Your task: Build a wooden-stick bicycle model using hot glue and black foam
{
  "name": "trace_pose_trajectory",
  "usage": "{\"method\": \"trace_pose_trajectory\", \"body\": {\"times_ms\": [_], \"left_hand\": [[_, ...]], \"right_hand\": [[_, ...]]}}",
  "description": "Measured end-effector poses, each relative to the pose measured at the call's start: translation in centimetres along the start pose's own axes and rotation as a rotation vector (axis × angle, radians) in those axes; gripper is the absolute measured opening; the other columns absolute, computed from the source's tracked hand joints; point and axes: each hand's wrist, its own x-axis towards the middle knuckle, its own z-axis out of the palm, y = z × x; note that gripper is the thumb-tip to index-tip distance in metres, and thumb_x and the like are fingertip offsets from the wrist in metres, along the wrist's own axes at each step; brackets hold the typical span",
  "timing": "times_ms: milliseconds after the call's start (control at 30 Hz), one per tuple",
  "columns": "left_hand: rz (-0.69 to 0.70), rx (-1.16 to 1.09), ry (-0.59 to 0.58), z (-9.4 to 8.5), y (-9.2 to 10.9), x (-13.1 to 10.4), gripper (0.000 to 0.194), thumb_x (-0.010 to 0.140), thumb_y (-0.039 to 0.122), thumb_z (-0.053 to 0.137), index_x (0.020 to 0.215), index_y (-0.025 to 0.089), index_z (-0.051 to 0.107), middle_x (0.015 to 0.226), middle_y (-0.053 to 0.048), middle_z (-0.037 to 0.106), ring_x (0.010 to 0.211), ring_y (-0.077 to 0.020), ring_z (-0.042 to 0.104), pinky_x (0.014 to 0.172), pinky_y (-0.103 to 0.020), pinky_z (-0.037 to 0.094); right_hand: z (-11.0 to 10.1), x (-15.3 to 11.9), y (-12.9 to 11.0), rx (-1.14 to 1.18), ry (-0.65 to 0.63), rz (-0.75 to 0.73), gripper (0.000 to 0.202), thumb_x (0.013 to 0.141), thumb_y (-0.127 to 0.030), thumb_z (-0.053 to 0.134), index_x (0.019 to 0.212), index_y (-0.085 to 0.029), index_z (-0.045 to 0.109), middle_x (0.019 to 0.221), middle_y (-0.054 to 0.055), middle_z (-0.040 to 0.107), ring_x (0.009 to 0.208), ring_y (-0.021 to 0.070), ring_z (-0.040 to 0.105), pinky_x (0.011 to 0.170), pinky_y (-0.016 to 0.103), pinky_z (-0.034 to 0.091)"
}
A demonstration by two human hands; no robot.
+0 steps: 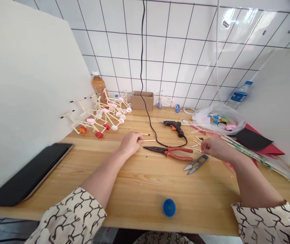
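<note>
Left of the pliers, my left hand [132, 142] has its fingers pinched on the near end of a thin wooden stick [149, 140]. A second stick with a dark tip [145, 134] lies just beyond it. My right hand [212, 147] is closed at the fingertips among short cut stick pieces [195, 145]; whatever it pinches is too small to make out. Close below it lie grey thread snips [196, 164]. Between my hands rest red-handled long-nose pliers [169, 152]. A black glue gun [174, 127] with an orange trigger lies beyond them.
Several small stick-built bicycles with bottle-cap wheels [99, 134] stand at left. A blue bottle cap [169, 207] sits near the front edge. A cardboard box [142, 100] is against the wall, a bag of caps [220, 118] at right, a black tablet [30, 173] at left.
</note>
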Motion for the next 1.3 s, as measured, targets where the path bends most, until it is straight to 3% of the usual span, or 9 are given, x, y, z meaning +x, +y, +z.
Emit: {"method": "trace_pose_trajectory", "body": {"times_ms": [333,767,1300], "left_hand": [[-0.023,0.019,-0.029,-0.1,0.5,0.0,0.01,0.072,0.013,0.055,0.066,0.017,0.062,0.073,-0.003,0.06,0.067,-0.0158,0.053,0.064,-0.027,0.038],[-0.007,0.036,-0.038,0.3,0.7,-0.1,0.014,0.074,0.009,0.052,0.067,0.017,0.061,0.076,-0.004,0.06,0.074,-0.0167,0.054,0.067,-0.027,0.04],[-0.049,0.096,-0.043,-0.2,0.7,-0.3,0.014,0.072,0.01,0.05,0.068,0.019,0.06,0.08,-0.003,0.062,0.081,-0.018,0.056,0.071,-0.027,0.041]], "right_hand": [[0.3,0.0,-0.5,-0.02,-0.041,0.085,0.008,0.066,-0.012,0.056,0.065,-0.017,0.062,0.075,0.006,0.067,0.068,0.017,0.059,0.055,0.023,0.035],[0.7,0.6,0.9,0.038,-0.049,0.05,0.008,0.069,-0.019,0.053,0.064,-0.018,0.058,0.069,0.004,0.065,0.065,0.0169,0.057,0.055,0.023,0.037],[0.2,0.4,1.8,0.043,0.064,0.026,0.02,0.076,-0.026,0.043,0.067,-0.018,0.059,0.069,0.005,0.064,0.066,0.0181,0.057,0.057,0.026,0.036]]}}
